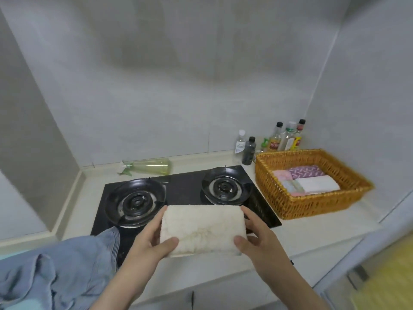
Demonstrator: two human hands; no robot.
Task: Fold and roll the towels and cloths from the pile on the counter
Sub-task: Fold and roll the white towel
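Cream towel (pixel 201 229) looks rolled, not yet in basket (pixel 317 204).
Your left hand (pixel 152 240) and right hand (pixel 257 238) clamp its ends; blue cloth (pixel 67 265) waits unfolded.

**A:** Cream towel (pixel 201 229) up front, and it blocks the near edge of the stove (pixel 183 186). The fingers of the left hand (pixel 152 240) and right hand (pixel 257 238) disappear behind its ends.

**B:** Both forearms run off the bottom edge. The blue cloth (pixel 55 271) is chopped by the left and bottom edges too.

**A:** Over in the wicker basket (pixel 312 204), the near wall hides the lower part of the folded cloths (pixel 308 180). I can't count them.

**B:** The labels on the bottles (pixel 288 139) are too small to read. And that yellow patch (pixel 384 283) in the bottom right corner is pure blur, so I can't tell what it is.
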